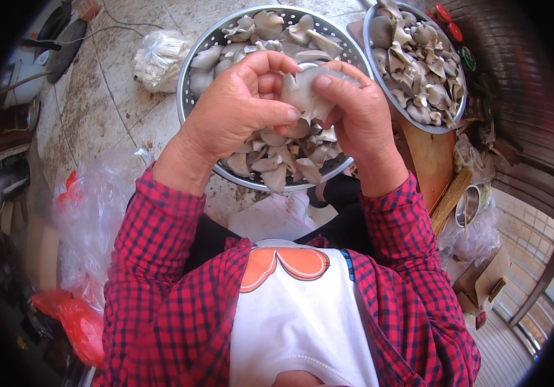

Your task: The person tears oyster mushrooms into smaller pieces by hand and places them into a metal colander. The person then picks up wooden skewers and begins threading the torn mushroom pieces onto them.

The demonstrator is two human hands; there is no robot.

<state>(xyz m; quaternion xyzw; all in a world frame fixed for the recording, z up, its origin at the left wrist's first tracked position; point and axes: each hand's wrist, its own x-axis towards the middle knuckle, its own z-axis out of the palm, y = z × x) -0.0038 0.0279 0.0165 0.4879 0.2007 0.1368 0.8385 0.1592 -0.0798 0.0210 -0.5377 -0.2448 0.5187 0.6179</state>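
Both my hands are raised over a perforated metal basin [203,38] that holds many grey oyster mushroom pieces [277,162]. A grey oyster mushroom cap [306,94] with a split upper edge is between them. My right hand [359,106] grips its right side, thumb on the face of the cap. My left hand [245,99] is at the cap's left edge, thumb and forefinger apart around that edge; whether its fingers pinch the cap is hard to tell. The hands hide the middle of the basin.
A second metal basin [373,60] of mushrooms stands at the upper right, by a wooden board [424,155]. A tied clear bag [161,60] lies on the tiled floor to the left. Clear plastic sheeting [98,213] and a red plastic bag [81,329] lie at my left side.
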